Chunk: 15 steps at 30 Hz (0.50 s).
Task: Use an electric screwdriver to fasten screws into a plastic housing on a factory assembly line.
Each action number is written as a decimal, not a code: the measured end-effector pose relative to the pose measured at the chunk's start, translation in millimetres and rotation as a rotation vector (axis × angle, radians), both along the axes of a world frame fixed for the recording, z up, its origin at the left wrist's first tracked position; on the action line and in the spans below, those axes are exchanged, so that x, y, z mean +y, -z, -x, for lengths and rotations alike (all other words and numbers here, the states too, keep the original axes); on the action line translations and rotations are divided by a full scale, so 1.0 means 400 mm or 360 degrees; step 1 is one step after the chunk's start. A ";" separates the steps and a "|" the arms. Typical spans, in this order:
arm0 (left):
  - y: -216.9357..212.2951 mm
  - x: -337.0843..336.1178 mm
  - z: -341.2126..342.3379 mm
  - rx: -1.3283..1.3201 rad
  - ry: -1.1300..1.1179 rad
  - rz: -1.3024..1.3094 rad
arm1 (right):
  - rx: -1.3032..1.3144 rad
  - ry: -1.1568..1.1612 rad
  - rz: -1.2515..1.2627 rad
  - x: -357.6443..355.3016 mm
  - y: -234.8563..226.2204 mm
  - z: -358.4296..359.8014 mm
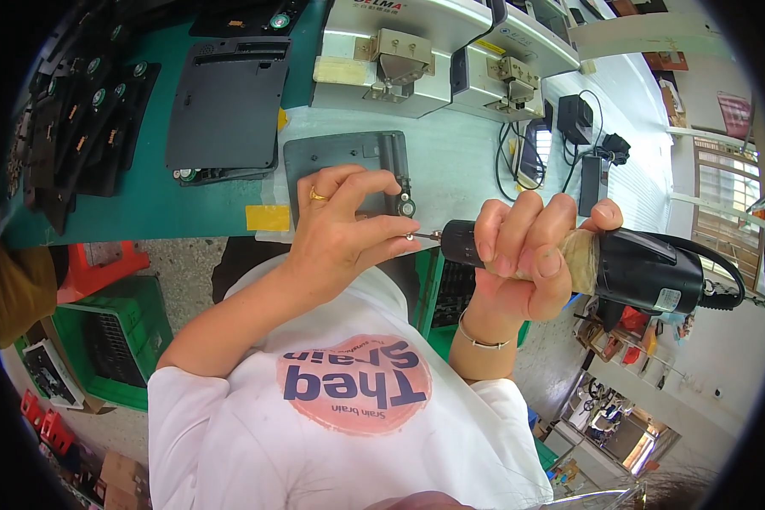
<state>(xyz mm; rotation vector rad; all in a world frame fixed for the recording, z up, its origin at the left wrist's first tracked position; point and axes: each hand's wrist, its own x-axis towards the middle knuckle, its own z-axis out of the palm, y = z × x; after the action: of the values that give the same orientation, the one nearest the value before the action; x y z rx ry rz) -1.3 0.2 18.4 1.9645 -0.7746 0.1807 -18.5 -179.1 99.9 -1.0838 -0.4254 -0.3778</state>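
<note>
- Fingertips of a person's left hand [330, 228], thumb and index nearly together, pinched a tiny silver piece [410, 237], too small to name surely, at the end of a driver bit [429, 236]; the remaining left fingers curled loosely.
- Fingers of the right hand [523, 255] wrapped tightly around a black electric screwdriver [650, 270], held sideways, its bit aimed at the left fingertips.
- A dark flat panel [340, 153] lay just beyond the left fingers, partly hidden by them.
- Stacked black casings [225, 110] sat farther off, left of those fingers.
- A black power adapter [575, 119] stood beyond the right fingers.
</note>
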 end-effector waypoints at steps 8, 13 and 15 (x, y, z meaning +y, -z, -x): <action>0.009 0.000 -0.003 -0.0010 -0.0052 0.0043 | 0.0010 -0.0015 -0.0011 0.009 -0.005 -0.001; 0.008 0.001 -0.004 -0.0017 -0.0041 0.0047 | 0.0035 -0.0034 0.0002 0.011 -0.011 -0.003; 0.009 0.001 -0.002 -0.0017 -0.0040 0.0053 | 0.0053 -0.0072 0.0013 0.014 -0.014 -0.003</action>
<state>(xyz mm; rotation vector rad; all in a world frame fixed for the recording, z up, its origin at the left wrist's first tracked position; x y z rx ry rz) -0.3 0.7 14.8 1.9440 -0.7493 0.2182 -17.3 -173.6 105.5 -1.0853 -0.4215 -0.3180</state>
